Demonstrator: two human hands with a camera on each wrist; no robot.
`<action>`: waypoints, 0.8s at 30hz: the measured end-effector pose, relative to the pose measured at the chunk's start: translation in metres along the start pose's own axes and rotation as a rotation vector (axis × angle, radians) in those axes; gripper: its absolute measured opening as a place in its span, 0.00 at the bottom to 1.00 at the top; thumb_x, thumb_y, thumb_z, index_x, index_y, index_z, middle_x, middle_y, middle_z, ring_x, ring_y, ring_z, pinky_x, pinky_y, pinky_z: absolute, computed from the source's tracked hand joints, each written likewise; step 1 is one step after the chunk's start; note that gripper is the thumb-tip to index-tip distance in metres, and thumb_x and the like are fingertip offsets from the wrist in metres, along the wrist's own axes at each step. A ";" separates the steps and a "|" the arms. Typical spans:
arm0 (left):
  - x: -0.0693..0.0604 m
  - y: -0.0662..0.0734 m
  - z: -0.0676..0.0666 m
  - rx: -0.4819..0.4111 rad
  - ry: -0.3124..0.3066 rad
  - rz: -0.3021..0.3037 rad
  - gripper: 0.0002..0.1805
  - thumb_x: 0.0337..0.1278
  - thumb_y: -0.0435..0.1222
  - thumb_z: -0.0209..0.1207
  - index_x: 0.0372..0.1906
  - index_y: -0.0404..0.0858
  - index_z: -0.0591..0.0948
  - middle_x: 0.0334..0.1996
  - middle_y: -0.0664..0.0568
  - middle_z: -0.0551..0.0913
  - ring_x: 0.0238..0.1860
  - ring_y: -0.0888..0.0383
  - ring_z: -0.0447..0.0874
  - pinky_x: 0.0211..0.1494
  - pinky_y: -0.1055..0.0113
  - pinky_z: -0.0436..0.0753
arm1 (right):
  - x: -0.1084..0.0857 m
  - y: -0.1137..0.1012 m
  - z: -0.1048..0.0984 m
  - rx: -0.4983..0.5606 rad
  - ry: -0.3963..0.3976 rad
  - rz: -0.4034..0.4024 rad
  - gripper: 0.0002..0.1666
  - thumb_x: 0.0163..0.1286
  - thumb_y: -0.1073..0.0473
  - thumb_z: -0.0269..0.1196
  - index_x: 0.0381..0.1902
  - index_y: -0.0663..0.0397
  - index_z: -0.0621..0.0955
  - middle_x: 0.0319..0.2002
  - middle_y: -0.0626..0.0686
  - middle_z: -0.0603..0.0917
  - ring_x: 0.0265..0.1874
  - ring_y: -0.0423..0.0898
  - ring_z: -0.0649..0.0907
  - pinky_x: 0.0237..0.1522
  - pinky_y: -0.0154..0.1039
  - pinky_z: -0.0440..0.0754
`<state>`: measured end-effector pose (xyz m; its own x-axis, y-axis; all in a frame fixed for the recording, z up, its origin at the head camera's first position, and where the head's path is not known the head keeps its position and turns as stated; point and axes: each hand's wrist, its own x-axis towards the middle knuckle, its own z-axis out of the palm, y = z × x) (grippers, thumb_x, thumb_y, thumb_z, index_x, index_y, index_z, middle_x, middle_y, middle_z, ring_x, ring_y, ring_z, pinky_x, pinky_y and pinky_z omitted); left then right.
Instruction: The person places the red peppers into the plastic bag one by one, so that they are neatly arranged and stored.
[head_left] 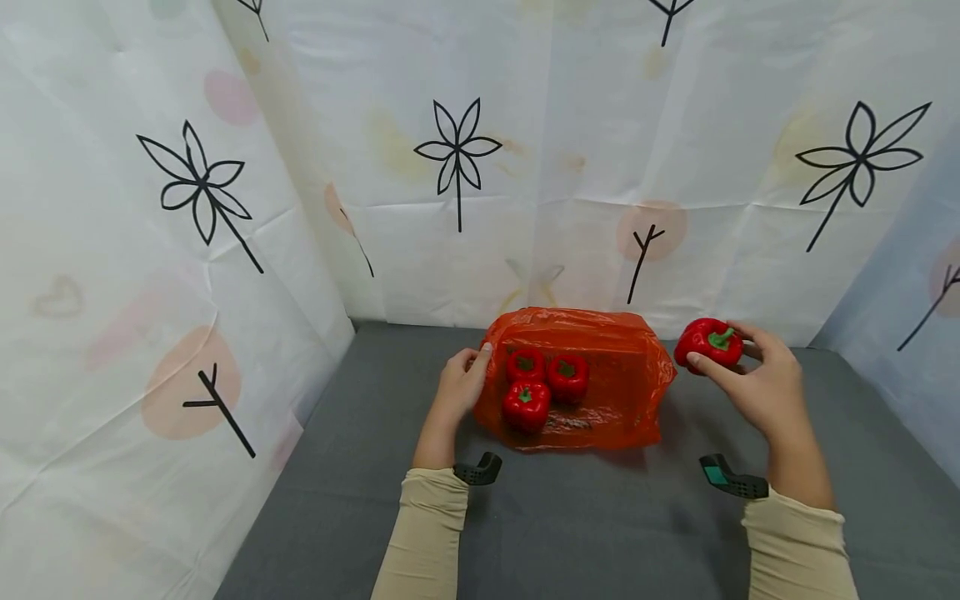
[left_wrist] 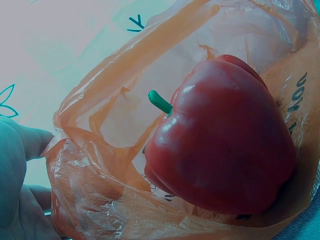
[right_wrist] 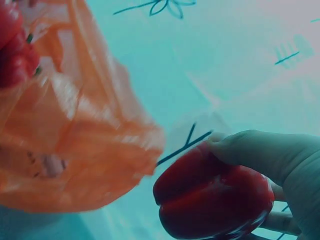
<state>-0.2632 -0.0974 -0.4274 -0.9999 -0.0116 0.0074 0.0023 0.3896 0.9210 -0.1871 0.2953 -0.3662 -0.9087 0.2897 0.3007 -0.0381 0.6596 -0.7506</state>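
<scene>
An orange plastic bag (head_left: 615,408) lies with its mouth spread on the grey table. Inside, at its left part, three red bell peppers with green stems sit close together; the front pepper (head_left: 526,407) looms large in the left wrist view. My left hand (head_left: 459,385) pinches the bag's left rim between thumb and fingers. To the right of the bag, my right hand (head_left: 771,385) grips another red bell pepper (head_left: 703,340) by its sides, its green stem showing. In the right wrist view this held pepper (right_wrist: 210,195) is apart from the bag's edge (right_wrist: 145,145).
Behind the table (head_left: 360,500) hangs a pale cloth backdrop (head_left: 570,150) with black flower and twig drawings; it also runs along the left and right sides. A dark wrist device (head_left: 480,469) sits on the left wrist, a similar one (head_left: 733,478) on the right.
</scene>
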 end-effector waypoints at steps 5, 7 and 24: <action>0.001 -0.002 0.000 0.003 -0.001 0.011 0.30 0.81 0.60 0.48 0.54 0.39 0.85 0.42 0.46 0.84 0.43 0.51 0.82 0.50 0.54 0.81 | -0.005 -0.014 -0.008 0.007 0.026 -0.014 0.48 0.69 0.46 0.74 0.80 0.55 0.68 0.74 0.70 0.70 0.67 0.76 0.74 0.33 0.11 0.67; 0.001 -0.002 0.000 0.005 -0.001 0.015 0.30 0.80 0.60 0.48 0.54 0.39 0.85 0.43 0.46 0.84 0.43 0.51 0.82 0.50 0.54 0.81 | -0.007 -0.018 -0.011 0.006 0.034 -0.019 0.49 0.69 0.46 0.74 0.81 0.53 0.68 0.74 0.69 0.70 0.67 0.76 0.74 0.33 0.11 0.68; -0.001 0.000 0.000 0.006 -0.019 0.001 0.30 0.79 0.62 0.49 0.55 0.41 0.84 0.47 0.45 0.85 0.47 0.49 0.82 0.55 0.50 0.81 | -0.022 -0.048 -0.007 0.035 0.019 -0.141 0.46 0.67 0.50 0.77 0.79 0.49 0.71 0.71 0.63 0.74 0.65 0.64 0.74 0.45 0.11 0.72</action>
<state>-0.2619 -0.0972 -0.4278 -1.0000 0.0067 0.0010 0.0035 0.3951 0.9186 -0.1625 0.2622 -0.3324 -0.8854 0.2091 0.4152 -0.1796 0.6700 -0.7203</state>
